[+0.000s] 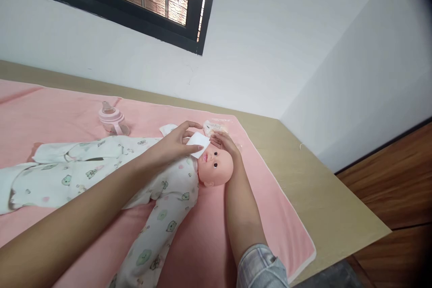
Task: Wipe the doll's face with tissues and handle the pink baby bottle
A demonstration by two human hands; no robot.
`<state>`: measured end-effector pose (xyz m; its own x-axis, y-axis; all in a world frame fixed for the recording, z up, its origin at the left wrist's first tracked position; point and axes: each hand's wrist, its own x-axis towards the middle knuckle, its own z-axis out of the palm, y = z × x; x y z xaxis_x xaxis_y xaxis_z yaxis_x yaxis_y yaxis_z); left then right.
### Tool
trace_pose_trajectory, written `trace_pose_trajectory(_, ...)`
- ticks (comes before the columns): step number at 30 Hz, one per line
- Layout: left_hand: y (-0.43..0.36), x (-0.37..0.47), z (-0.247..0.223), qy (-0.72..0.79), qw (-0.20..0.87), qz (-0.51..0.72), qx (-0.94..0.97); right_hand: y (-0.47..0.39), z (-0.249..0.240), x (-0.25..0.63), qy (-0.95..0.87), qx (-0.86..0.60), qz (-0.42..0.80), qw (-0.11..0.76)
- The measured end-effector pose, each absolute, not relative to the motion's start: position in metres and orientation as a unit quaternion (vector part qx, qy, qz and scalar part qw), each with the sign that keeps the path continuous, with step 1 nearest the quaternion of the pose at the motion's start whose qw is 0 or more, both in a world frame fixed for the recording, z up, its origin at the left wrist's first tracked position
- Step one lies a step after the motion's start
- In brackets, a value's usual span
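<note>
Head view, the only one.

Item: white pad [197, 144], one, square-edged, pinched between your thumb and fingers. Placed over the lower side of the doll [221, 168]'s face, just beside the mouth; whether it presses or merely lies close, you cannot tell from here.

Item: your left hand [175, 144], reaching across the doll's body, grasping the pad, thumb on its upper face.

Item: your right hand [228, 142], curved along the far side of the head, fingers extended and slightly bent, clenched on nothing visible. Its palm is hidden, so how firmly it supports the head cannot be told.

Item: doll, lying on its back on a pink blanket [270, 216], dressed in a white printed outfit [128, 144].

Adjacent stock: pink-lidded bottle [113, 121], upright beyond the outfit's legs; small printed packet [216, 127], just behind your right fingers and partly covered by them.

Step in hand, by judgement: applying the pad around the mouth and chin, with the other hand steadying the head.

Next move, by judgement: calls for a light, flat stroke of the pad, thumb kept clear of the doll's lips, and the right hand kept close so the head does not roll.
</note>
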<state>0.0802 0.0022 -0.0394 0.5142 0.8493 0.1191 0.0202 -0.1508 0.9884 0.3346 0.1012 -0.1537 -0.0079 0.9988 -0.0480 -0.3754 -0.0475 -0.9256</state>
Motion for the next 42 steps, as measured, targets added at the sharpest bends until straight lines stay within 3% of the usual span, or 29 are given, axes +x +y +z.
trace_pose_trajectory(11, 0.006, 0.073, -0.037, 0.361, 0.479, 0.383, 0.703, 0.104, -0.154, 0.335, -0.376, -0.409, 0.61, 0.565)
trace_pose_trajectory(25, 0.005, 0.062, -0.021, 0.343, 0.515, 0.325, 0.715, 0.102, -0.156, 0.335, -0.383, -0.406, 0.601, 0.573)
trace_pose_trajectory(32, 0.01, 0.063, -0.029, 0.305, 0.611, 0.317, 0.658, 0.102, -0.155, 0.334, -0.383, -0.411, 0.6, 0.57)
trace_pose_trajectory(42, 0.004, 0.069, -0.031, 0.306, 0.514, 0.289, 0.748, 0.107, -0.161, 0.336, -0.392, -0.398, 0.599, 0.573)
